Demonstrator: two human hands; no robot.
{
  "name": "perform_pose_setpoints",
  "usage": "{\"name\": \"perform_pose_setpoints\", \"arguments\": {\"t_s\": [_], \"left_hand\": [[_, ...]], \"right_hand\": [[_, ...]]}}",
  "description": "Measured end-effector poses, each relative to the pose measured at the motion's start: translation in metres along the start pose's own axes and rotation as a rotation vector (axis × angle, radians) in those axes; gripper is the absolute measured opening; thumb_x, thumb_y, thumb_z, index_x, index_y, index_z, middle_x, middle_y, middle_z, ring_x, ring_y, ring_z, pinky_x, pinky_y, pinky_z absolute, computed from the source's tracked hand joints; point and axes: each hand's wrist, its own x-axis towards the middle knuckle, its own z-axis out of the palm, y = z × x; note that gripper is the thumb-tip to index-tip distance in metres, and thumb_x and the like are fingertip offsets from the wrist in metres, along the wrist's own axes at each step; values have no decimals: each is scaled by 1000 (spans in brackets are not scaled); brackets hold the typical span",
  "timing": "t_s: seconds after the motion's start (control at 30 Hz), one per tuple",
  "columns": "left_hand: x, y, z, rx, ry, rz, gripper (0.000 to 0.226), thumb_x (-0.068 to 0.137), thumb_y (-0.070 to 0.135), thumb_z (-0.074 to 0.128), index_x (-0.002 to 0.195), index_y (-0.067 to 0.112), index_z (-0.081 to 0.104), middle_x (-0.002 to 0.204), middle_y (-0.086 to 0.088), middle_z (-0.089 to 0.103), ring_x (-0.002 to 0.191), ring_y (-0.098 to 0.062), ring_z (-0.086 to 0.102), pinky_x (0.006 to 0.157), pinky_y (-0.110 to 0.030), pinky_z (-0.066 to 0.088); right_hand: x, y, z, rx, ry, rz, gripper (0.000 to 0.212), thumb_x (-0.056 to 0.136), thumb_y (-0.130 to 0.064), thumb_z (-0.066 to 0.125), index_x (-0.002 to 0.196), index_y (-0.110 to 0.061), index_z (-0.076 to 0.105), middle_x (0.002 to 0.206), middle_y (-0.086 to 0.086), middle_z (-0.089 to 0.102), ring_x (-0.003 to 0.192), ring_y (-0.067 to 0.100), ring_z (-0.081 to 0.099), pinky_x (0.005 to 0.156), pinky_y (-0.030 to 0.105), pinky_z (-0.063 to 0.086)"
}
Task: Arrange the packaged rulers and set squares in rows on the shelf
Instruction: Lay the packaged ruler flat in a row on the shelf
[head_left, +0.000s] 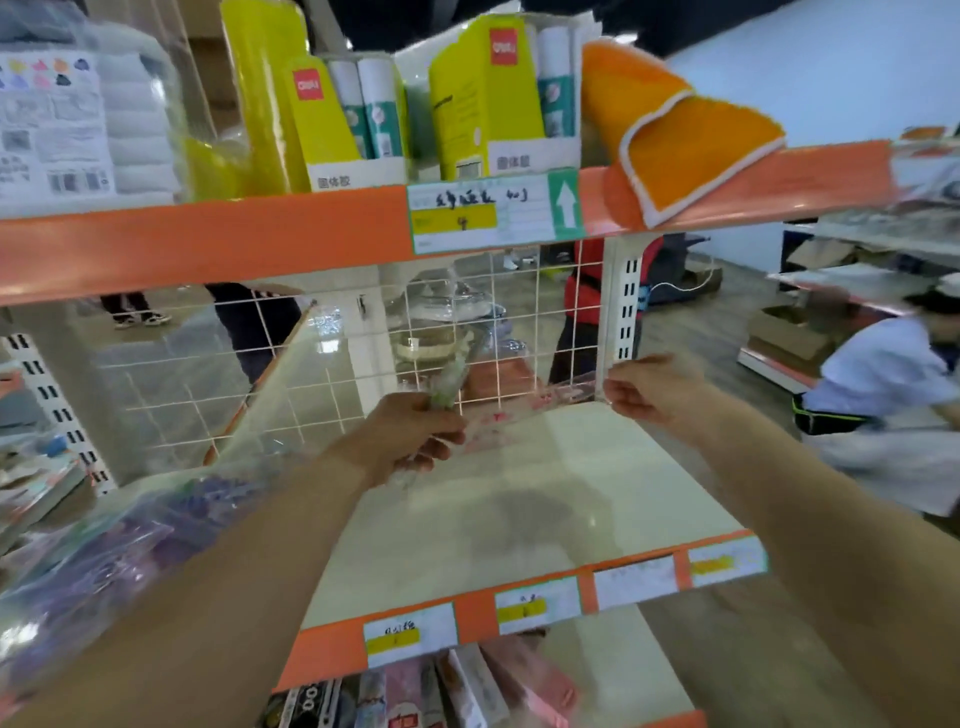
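My left hand (410, 436) and my right hand (649, 389) hold one clear packaged ruler (524, 410) by its two ends. It has pinkish print and stretches across the back of the cream shelf (519, 499), just in front of the white wire grid (467, 332). The left hand also grips a greenish clear package end (449, 384) that sticks up from the fist. A large clear bag of purple and clear packaged items (119, 545) lies under my left forearm at the lower left.
The orange shelf beam (208, 244) runs overhead, carrying yellow glue-stick boxes (488, 93) and an orange cloth (685, 135). Price labels (535, 605) line the shelf's front edge. Packaged goods (441, 686) stand on the shelf below. A person in white (883, 379) crouches at right.
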Motion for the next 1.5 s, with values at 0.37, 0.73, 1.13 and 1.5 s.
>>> {"name": "perform_pose_setpoints", "arguments": {"t_s": [0.37, 0.73, 1.13, 1.5], "left_hand": [[85, 12, 98, 333, 10, 196, 15, 81, 6, 70, 93, 10, 61, 72, -1, 55, 59, -12, 50, 47, -15, 43], [137, -19, 117, 686, 37, 136, 17, 75, 14, 75, 85, 4, 65, 82, -4, 59, 70, -14, 53, 53, -12, 38], [154, -56, 118, 1076, 96, 125, 28, 98, 26, 43, 101, 13, 67, 118, -8, 45, 106, -27, 54, 93, -41, 46], [138, -77, 98, 1000, 148, 205, 34, 98, 20, 43, 127, 15, 60, 150, -7, 34, 123, -27, 49, 104, -38, 38]], "right_hand": [[83, 18, -71, -75, 83, 77, 15, 86, 2, 65, 101, -3, 61, 72, 9, 64, 60, 17, 61, 76, 37, 57], [151, 55, -75, -178, -68, 189, 10, 88, 4, 59, 98, 2, 57, 68, 15, 56, 56, 20, 54, 60, 32, 57], [183, 70, -64, -284, 8, 166, 5, 90, 2, 54, 88, 2, 59, 65, 13, 58, 54, 19, 56, 39, 22, 51], [177, 85, -34, -872, 3, -77, 18, 85, -14, 61, 101, -6, 66, 98, 10, 68, 85, 27, 64, 62, 30, 46]]}}
